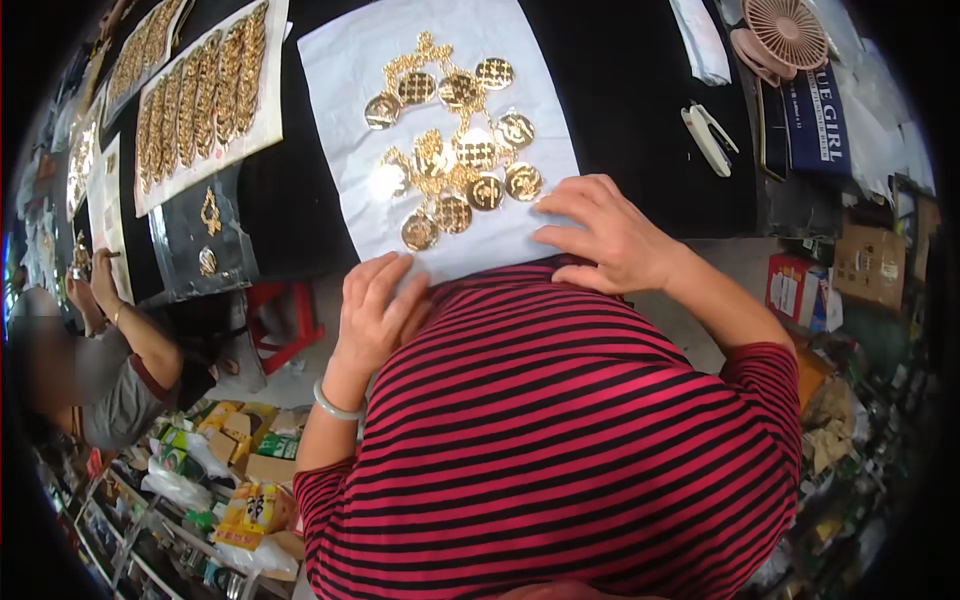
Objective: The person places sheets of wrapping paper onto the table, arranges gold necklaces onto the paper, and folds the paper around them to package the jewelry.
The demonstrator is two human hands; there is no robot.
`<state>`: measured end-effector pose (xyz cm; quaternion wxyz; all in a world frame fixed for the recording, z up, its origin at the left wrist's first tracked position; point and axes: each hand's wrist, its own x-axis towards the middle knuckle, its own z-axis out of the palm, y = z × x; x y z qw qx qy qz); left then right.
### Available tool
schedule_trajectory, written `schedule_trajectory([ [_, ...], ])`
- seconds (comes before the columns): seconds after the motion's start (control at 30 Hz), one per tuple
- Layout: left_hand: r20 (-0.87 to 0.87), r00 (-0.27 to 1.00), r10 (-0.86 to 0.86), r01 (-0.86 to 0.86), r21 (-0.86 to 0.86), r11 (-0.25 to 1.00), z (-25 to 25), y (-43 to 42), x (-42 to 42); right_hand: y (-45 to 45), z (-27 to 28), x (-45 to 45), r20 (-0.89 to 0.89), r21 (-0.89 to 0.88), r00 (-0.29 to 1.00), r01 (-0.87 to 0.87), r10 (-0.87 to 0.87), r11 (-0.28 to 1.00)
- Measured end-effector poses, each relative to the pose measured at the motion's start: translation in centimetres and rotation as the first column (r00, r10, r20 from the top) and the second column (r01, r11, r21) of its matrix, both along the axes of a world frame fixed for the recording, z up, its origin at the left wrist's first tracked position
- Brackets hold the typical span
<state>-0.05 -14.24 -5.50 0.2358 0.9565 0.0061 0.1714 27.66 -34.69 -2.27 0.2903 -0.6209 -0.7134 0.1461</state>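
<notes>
A white sheet of paper (pixel 345 60) lies on the black-covered table in front of me. On it are several gold chains (pixel 465 105) with round gold and black medallion pendants (pixel 485 192), some chains heaped together. My left hand (pixel 375 305), with a pale bangle on its wrist, is at the sheet's lower left corner, fingers stretched out and holding nothing I can see. Over the sheet's right edge rests my right hand (pixel 615 240), its fingers spread close to the lower right medallions. The undersides of both hands are hidden.
Left of the sheet lie a card of thick gold chains (pixel 205 95) and a clear bag (pixel 190 240) with small gold pieces. A white stapler (pixel 708 142) and a pink fan (pixel 785 35) are at right. Another person's hands (pixel 100 290) work at far left, by a red stool (pixel 285 325).
</notes>
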Motion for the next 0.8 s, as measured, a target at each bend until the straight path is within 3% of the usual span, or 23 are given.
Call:
schedule_trajectory([
  [0.1,0.016,0.997,0.079,-0.078,-0.014,0.997,-2.0,-0.9,-1.9,-1.8,-2.4,-0.5,-0.017,-0.076,0.999,0.045,-0.047,0.996],
  [0.2,0.029,0.957,0.288,-0.259,-0.363,0.895,-1.0,-0.9,-1.2,-2.0,-3.0,-0.2,-0.099,-0.139,0.988,0.108,-0.122,0.984],
  [0.23,0.043,0.955,0.293,-0.259,-0.355,0.898,0.0,-1.2,-0.8,-1.6,-2.3,-0.7,-0.055,-0.059,0.99,0.125,-0.128,0.99],
  [0.3,0.064,0.966,0.25,-0.255,0.101,0.962,2.8,-2.4,0.8,-1.2,-1.3,-1.7,0.028,0.105,0.987,0.155,-0.159,0.982],
  [0.33,0.062,0.971,0.229,-0.237,0.326,0.915,3.4,-2.7,1.2,-1.4,-1.4,-2.0,0.033,0.116,0.987,0.155,-0.16,0.981],
  [0.37,0.071,0.971,0.227,-0.238,0.334,0.912,3.0,-2.6,1.0,-1.6,-2.0,-2.3,0.062,0.141,0.984,0.156,-0.166,0.978],
  [0.47,0.159,0.971,0.179,-0.2,0.126,0.972,0.5,-1.4,0.6,-1.7,-2.6,-2.3,0.121,0.209,0.972,0.173,-0.201,0.963],
  [0.5,0.162,0.972,0.17,-0.192,0.131,0.973,0.2,-0.9,0.2,-1.7,-2.6,-2.1,-0.034,0.141,0.974,0.227,-0.225,0.964],
  [0.57,0.026,0.965,0.26,-0.239,-0.311,0.92,0.3,-0.5,-0.5,-2.0,-2.6,-1.6,-0.336,-0.025,0.899,0.291,-0.282,0.956],
  [0.6,-0.057,0.958,0.281,-0.27,-0.511,0.816,0.3,-0.5,-0.8,-1.9,-2.6,-1.6,-0.337,-0.027,0.897,0.294,-0.286,0.955],
  [0.8,-0.102,0.943,0.315,-0.319,-0.539,0.78,1.2,-0.6,-0.2,-0.8,-2.3,-1.8,-0.265,-0.056,0.906,0.326,-0.329,0.944],
])
